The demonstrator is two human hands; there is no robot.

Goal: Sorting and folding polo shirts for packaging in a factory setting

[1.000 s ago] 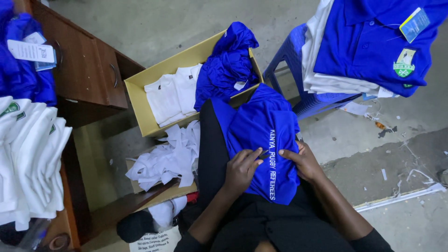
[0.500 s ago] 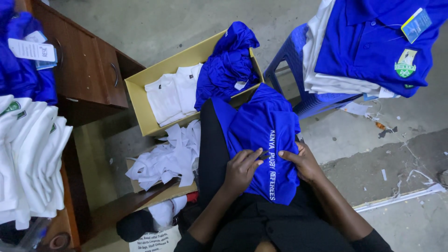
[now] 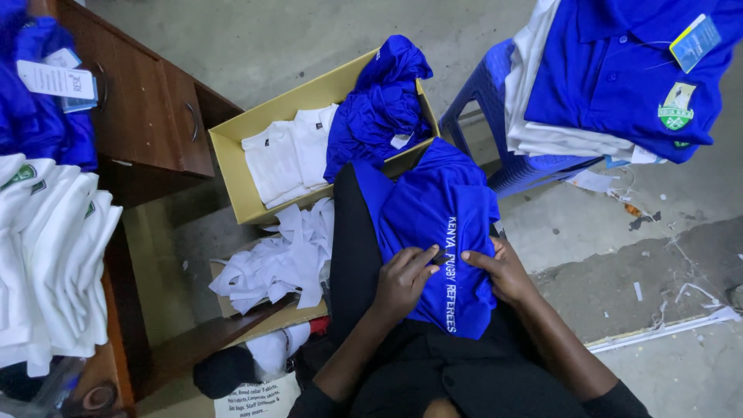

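Both hands, left hand [image 3: 404, 280] and right hand [image 3: 501, 269], pinch the blue shirt [image 3: 437, 232] on the lap, fingers pressed together mid-fold; next it seemingly needs flattening.

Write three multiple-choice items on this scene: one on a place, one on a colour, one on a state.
1. Where does the blue shirt that both hands touch lie?
A. on the person's lap
B. in the cardboard box
C. on the wooden desk

2. What colour are the folded shirts in the cardboard box?
A. red
B. white
C. green

3. How are the left hand and right hand placed?
A. both in the air
B. one in the box
C. both on the shirt

Key: 1 A, it drapes over the dark-clothed lap; 2 B, white folds fill the box's left half; 3 C, fingers of both press the lettered fabric.
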